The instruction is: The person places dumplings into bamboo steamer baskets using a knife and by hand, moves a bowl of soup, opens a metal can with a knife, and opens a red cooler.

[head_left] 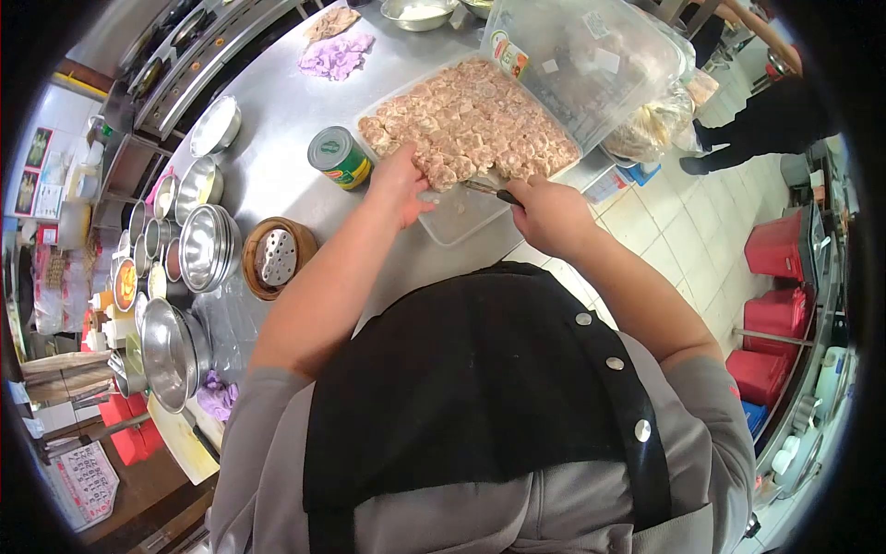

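A shallow clear plastic tub [452, 233] holds a thick layer of pale raw meat pieces [480, 120], with its near end bare. My left hand [401, 189] is at the tub's near left corner, fingers apart, against the edge of the meat. My right hand [551, 217] is closed around the black handle of a utensil [506, 196]. The utensil's metal end reaches to the near edge of the meat, and I cannot make out its full shape. Left of the tub, close to my left wrist, stands a green-labelled tin can [339, 159].
Left on the steel table [277, 129] are a bamboo steamer [275, 258], stacked metal bowls [209, 247] and a large bowl [171, 355]. Purple cloth [336, 55] lies at the back. Behind the tub stands a clear plastic bin [591, 65]. A person in dark trousers [771, 125] stands right.
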Action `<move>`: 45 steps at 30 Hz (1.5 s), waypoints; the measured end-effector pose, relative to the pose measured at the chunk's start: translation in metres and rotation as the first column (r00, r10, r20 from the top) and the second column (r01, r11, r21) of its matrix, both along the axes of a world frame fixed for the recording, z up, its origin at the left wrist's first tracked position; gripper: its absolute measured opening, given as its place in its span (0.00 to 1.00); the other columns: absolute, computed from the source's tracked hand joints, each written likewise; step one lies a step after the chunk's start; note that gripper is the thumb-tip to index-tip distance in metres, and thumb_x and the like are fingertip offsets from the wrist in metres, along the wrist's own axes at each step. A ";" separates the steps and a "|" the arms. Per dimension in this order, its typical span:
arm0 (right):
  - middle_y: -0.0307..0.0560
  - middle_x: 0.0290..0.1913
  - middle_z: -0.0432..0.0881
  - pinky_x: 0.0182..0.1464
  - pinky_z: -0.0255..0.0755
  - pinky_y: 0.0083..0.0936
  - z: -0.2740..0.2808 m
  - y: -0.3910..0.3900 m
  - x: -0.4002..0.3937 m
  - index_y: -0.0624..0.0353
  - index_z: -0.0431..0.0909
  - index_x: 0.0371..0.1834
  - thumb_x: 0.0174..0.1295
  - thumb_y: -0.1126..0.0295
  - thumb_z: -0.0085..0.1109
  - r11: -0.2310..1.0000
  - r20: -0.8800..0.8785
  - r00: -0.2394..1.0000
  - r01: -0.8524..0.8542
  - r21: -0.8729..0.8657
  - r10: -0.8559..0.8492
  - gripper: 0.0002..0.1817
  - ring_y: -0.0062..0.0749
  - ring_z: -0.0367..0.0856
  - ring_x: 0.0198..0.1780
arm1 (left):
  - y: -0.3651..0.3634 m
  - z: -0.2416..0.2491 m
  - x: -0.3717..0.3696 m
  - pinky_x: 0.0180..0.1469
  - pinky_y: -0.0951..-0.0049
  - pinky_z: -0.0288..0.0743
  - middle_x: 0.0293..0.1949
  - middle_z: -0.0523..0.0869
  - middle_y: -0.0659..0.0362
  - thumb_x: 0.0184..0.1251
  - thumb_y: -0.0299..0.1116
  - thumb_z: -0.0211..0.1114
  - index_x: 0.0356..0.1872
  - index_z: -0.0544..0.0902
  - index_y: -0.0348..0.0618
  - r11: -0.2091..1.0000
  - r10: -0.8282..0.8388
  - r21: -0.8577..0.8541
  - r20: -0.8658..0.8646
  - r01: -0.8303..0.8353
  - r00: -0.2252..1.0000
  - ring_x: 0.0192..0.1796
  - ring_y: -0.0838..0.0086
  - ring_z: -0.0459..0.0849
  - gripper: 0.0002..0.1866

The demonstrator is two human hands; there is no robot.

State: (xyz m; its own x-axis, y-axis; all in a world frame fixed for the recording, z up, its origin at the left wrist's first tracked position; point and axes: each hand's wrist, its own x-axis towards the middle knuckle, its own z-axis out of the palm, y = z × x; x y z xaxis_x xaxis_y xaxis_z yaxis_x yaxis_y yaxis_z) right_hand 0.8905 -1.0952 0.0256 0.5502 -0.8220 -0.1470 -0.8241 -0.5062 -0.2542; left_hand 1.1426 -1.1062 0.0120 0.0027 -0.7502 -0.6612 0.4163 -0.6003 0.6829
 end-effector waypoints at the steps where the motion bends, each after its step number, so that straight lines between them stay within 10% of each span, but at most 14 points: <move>1: 0.56 0.46 0.85 0.48 0.81 0.47 -0.004 0.001 -0.002 0.57 0.80 0.53 0.69 0.65 0.57 1.000 0.019 1.000 0.004 -0.001 -0.004 0.13 0.53 0.87 0.47 | 0.000 -0.002 0.002 0.79 0.27 0.42 0.84 0.49 0.40 0.80 0.53 0.56 0.83 0.36 0.34 1.000 -0.012 -0.009 -0.019 0.012 1.000 0.85 0.49 0.51 0.50; 7: 0.55 0.45 0.85 0.47 0.80 0.48 -0.027 0.003 -0.014 0.53 0.81 0.57 0.70 0.63 0.57 0.999 0.224 0.975 0.009 -0.051 0.003 0.15 0.53 0.87 0.45 | 0.002 -0.002 -0.003 0.77 0.26 0.50 0.81 0.56 0.41 0.79 0.52 0.58 0.83 0.37 0.33 0.994 0.102 0.022 0.036 -0.102 0.994 0.81 0.51 0.61 0.50; 16: 0.54 0.44 0.85 0.47 0.80 0.47 -0.042 0.003 -0.022 0.53 0.80 0.59 0.69 0.64 0.59 0.998 0.326 0.945 0.014 -0.054 0.005 0.17 0.54 0.86 0.46 | -0.016 -0.019 -0.012 0.60 0.53 0.66 0.59 0.80 0.60 0.82 0.50 0.50 0.69 0.70 0.50 0.991 0.105 0.069 0.175 -0.119 0.979 0.57 0.67 0.76 0.23; 31: 0.52 0.46 0.86 0.48 0.80 0.46 -0.053 0.000 -0.029 0.52 0.82 0.59 0.66 0.67 0.63 0.999 0.522 0.853 0.016 -0.037 0.006 0.18 0.53 0.86 0.46 | -0.032 -0.031 -0.015 0.44 0.58 0.77 0.47 0.84 0.56 0.76 0.42 0.57 0.60 0.75 0.50 0.964 0.207 0.138 0.148 -0.227 0.967 0.44 0.64 0.83 0.17; 40: 0.55 0.45 0.85 0.47 0.80 0.48 -0.009 -0.012 -0.038 0.56 0.81 0.53 0.68 0.64 0.58 1.000 0.118 0.993 0.017 0.017 -0.019 0.14 0.54 0.87 0.47 | -0.026 -0.034 -0.018 0.58 0.48 0.75 0.59 0.83 0.53 0.78 0.40 0.59 0.67 0.72 0.48 0.975 0.190 0.112 0.052 -0.194 0.980 0.59 0.58 0.83 0.21; 45: 0.55 0.45 0.84 0.45 0.80 0.49 -0.025 -0.017 -0.027 0.57 0.80 0.50 0.67 0.67 0.59 0.996 0.180 0.983 0.050 -0.075 -0.036 0.11 0.53 0.87 0.45 | -0.023 -0.043 -0.021 0.60 0.48 0.74 0.61 0.82 0.54 0.78 0.42 0.61 0.67 0.72 0.51 0.968 0.227 0.101 0.017 -0.228 0.974 0.60 0.58 0.83 0.21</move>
